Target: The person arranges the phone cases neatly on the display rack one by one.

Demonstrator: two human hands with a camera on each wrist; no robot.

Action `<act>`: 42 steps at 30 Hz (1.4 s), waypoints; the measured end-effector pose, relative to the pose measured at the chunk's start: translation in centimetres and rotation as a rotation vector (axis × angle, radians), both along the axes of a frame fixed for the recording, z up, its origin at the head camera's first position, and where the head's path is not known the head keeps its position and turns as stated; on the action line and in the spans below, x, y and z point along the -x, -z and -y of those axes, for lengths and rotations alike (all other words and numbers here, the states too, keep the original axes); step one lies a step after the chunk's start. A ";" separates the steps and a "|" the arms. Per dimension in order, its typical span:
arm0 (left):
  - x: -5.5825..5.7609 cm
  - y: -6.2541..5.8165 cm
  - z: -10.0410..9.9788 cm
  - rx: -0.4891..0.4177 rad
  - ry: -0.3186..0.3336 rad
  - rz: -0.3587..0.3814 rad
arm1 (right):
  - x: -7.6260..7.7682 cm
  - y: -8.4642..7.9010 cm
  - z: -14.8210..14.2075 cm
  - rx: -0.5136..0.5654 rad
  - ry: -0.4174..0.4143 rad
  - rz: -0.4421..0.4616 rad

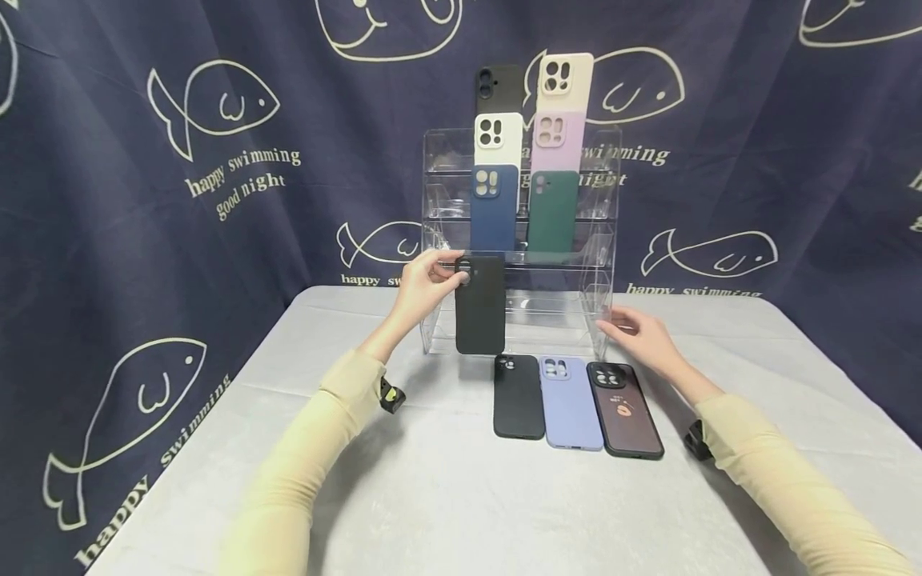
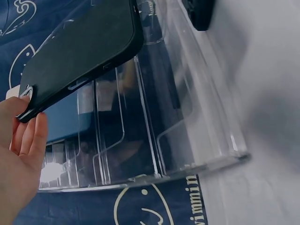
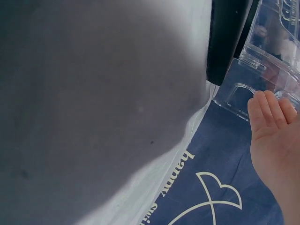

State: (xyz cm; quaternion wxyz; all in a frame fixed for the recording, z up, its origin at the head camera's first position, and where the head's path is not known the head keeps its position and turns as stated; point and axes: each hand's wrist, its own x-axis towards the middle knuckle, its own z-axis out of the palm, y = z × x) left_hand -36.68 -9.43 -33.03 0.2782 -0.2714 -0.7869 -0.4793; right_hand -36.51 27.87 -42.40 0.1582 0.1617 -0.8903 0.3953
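Observation:
My left hand (image 1: pixel 425 284) pinches the upper left corner of a black phone case (image 1: pixel 480 308), between thumb and fingers at the camera cutout. The case hangs upright before the lower tiers of a clear tiered display stand (image 1: pixel 555 302). In the left wrist view the same black case (image 2: pixel 89 47) slants across the stand. My right hand (image 1: pixel 643 340) holds the stand's lower right side edge, thumb in front and fingers on the outer side. The right wrist view shows the fingers of that hand (image 3: pixel 276 124) against the clear panel, with its thumb hidden.
Upper tiers carry black (image 1: pixel 507 92), white (image 1: pixel 497 148), blue (image 1: pixel 493 216), cream (image 1: pixel 565 84), purple (image 1: pixel 558 152) and green (image 1: pixel 552 212) cases. On the table (image 1: pixel 446 496) lie a black case (image 1: pixel 519 404), a lavender case (image 1: pixel 572 412) and a dark patterned case (image 1: pixel 628 420). A fish-print curtain (image 1: pixel 238 224) hangs behind.

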 end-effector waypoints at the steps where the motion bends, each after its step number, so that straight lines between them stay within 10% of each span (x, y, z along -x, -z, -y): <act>1: 0.1 -0.2 -0.2 0.002 -0.005 -0.003 | 0.0 0.0 0.0 -0.001 0.002 -0.001; 42: 5.3 -2.5 -9.5 -0.196 -0.011 -0.105 | 0.0 -0.1 0.0 0.044 -0.020 0.002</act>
